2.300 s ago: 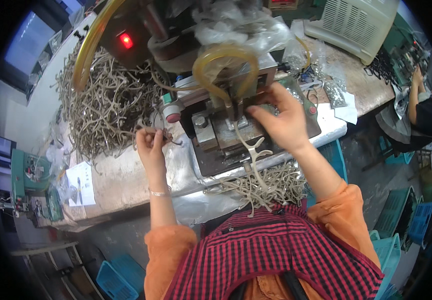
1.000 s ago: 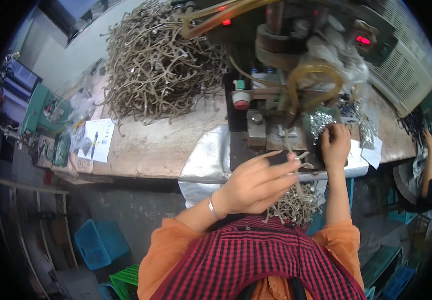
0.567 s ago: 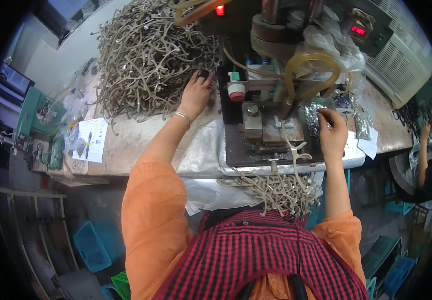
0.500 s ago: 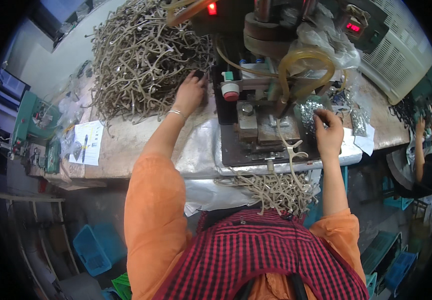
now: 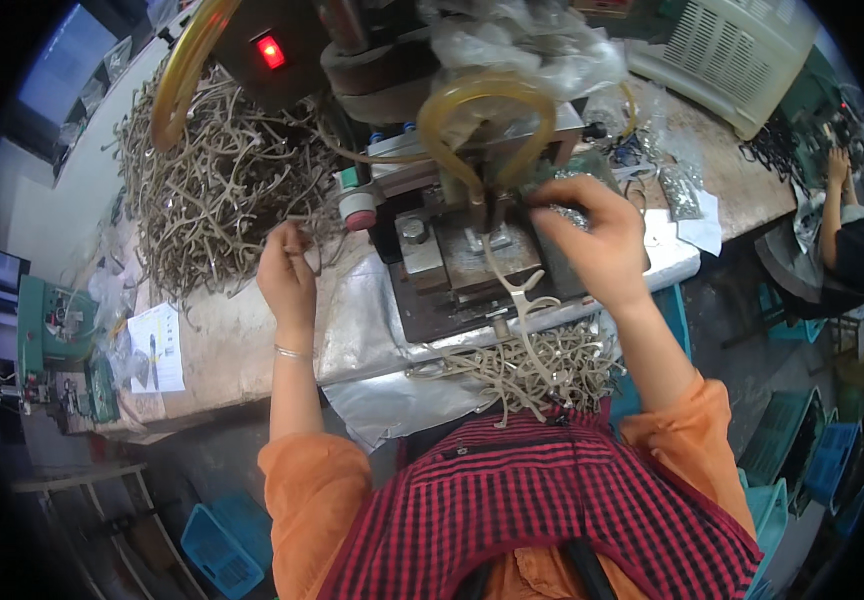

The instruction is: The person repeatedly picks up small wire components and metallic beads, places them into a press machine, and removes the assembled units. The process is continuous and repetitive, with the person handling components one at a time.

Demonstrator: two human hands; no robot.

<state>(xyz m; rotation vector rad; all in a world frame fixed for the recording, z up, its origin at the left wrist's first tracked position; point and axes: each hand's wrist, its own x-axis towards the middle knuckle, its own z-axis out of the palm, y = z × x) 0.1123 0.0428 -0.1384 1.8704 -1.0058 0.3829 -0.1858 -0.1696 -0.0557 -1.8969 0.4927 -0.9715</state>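
My left hand [image 5: 287, 275] is closed at the near right edge of a big heap of grey-beige branched hook-like pieces [image 5: 202, 190]. A pale strip shows by its fingertips, too blurred to tell what it is. My right hand [image 5: 597, 240] reaches in beside the press head, thumb and fingers pinched together; anything between them is hidden. One branched piece [image 5: 520, 300] lies with its upper end on the metal block [image 5: 472, 255] under the press, its stem hanging over the front edge. Just behind my right hand, small shiny parts [image 5: 574, 213] are partly covered by it.
A red button [image 5: 358, 212] sits left of the press. Yellow hose [image 5: 432, 120] loops before it. More branched pieces [image 5: 492, 370] lie at my apron. A paper sheet [image 5: 157, 348] is on the left, a blue basket [image 5: 222, 550] below. Another person [image 5: 857, 240] works far right.
My left hand has drawn back toward me from deeper in the heap. My right hand has moved from the small shiny parts toward the press head. The whole view has turned and shifted.
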